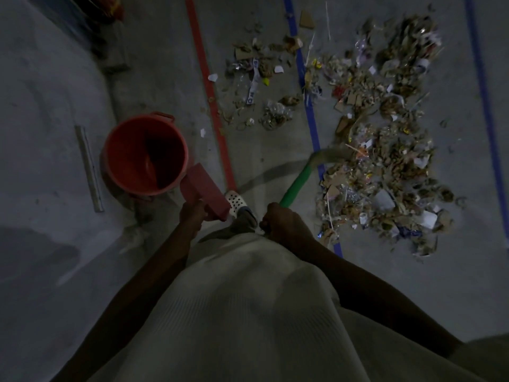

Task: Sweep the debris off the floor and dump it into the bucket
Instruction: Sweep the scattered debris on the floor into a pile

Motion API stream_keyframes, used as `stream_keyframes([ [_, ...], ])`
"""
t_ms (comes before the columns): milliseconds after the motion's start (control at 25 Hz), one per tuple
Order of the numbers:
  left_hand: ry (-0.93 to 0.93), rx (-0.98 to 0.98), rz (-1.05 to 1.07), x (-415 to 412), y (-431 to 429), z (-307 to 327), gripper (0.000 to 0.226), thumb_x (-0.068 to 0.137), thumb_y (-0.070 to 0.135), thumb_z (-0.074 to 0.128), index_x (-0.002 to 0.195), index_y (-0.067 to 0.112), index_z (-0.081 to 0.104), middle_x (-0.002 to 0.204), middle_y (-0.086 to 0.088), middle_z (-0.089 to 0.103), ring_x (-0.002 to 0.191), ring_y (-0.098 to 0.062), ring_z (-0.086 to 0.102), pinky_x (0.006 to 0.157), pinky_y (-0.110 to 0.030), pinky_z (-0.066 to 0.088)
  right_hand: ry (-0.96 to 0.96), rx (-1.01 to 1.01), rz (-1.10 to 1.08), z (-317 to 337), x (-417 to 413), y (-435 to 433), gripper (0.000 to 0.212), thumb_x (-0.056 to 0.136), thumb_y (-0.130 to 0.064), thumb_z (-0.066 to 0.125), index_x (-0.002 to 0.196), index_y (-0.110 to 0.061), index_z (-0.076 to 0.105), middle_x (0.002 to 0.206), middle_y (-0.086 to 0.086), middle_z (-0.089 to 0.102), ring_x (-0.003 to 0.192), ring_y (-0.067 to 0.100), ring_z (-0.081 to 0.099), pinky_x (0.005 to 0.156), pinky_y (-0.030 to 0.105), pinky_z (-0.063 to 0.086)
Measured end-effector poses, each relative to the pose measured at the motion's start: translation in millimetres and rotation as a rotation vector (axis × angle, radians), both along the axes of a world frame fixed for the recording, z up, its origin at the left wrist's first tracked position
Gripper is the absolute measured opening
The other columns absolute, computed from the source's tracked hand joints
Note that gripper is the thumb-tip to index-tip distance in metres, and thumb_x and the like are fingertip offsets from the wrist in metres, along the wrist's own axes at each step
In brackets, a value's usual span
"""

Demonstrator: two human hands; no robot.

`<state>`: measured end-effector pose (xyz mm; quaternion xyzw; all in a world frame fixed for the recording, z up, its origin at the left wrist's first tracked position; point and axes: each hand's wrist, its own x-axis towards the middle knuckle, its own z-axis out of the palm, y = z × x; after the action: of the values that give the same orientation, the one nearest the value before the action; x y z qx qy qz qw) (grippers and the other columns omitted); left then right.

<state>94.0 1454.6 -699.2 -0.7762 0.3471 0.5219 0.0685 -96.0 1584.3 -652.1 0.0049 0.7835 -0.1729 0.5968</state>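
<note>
The round orange-red plastic bucket (pixel 124 150) stands upright on the grey concrete floor (pixel 49 106). Inside, only its smooth wall and dark bottom show. The left hand (pixel 191 213) grips a boxy pinkish-red dustpan (pixel 205 193) just beside the bucket rim. The right hand (pixel 281 224) is closed around the green broom handle (pixel 296 183), and the blurred broom head (pixel 333 154) touches the large debris pile (pixel 385 150) of torn cardboard, paper scraps and shiny wrappers, right of a blue tape line (pixel 309 111). A smaller debris patch (pixel 259 86) lies between this line and a red tape line (pixel 212 97).
</note>
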Motion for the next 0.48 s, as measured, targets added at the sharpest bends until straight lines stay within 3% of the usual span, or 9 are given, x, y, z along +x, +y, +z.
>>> stream_keyframes([
  [80,0.051,-0.018,0.008,-3,-5,3,0.051,0.096,0.041,0.053,0.117,-0.005,0.063,0.081,-0.012,0.059,0.051,-0.020,0.043,0.046,-0.022,0.028,0.022,-0.023,-0.055,7,10,-16,0.023,0.097,-0.031,0.058,0.100,-0.008,0.061,0.099,0.014,0.070,0.087,0.032,0.067,0.067,0.029,0.040],
  [200,0.095,-0.054,0.032,-9,-12,13,0.045,0.097,0.037,0.053,0.119,-0.002,0.060,0.083,-0.013,0.058,0.051,-0.019,0.042,0.047,-0.023,0.027,0.034,-0.070,-0.096,13,22,-39,0.016,0.094,-0.011,0.060,0.079,-0.007,0.054,0.082,0.017,0.058,0.065,0.025,0.057,0.062,0.034,0.043],
  [280,0.133,-0.078,0.078,-8,-14,15,0.041,0.096,0.037,0.056,0.109,-0.002,0.062,0.081,-0.013,0.057,0.050,-0.019,0.041,0.046,-0.023,0.026,-0.015,-0.085,-0.086,11,23,-50,0.017,0.095,-0.016,0.062,0.087,-0.004,0.054,0.077,0.014,0.055,0.062,0.023,0.055,0.058,0.032,0.046],
  [360,0.141,-0.078,0.091,-6,-15,19,0.037,0.097,0.038,0.056,0.093,0.001,0.064,0.080,-0.013,0.057,0.050,-0.018,0.041,0.046,-0.023,0.027,-0.115,-0.145,0.003,14,29,-65,0.023,0.099,-0.021,0.061,0.083,-0.005,0.054,0.067,0.011,0.049,0.048,0.018,0.048,0.043,0.024,0.038],
  [480,0.094,-0.087,0.123,9,-12,19,0.043,0.098,0.040,0.053,0.106,-0.001,0.064,0.072,-0.007,0.054,0.055,-0.019,0.045,0.049,-0.025,0.030,-0.291,-0.159,-0.026,14,26,-100,0.032,0.103,-0.026,0.057,0.077,-0.009,0.050,0.058,0.006,0.044,0.043,0.015,0.040,0.041,0.021,0.031],
])
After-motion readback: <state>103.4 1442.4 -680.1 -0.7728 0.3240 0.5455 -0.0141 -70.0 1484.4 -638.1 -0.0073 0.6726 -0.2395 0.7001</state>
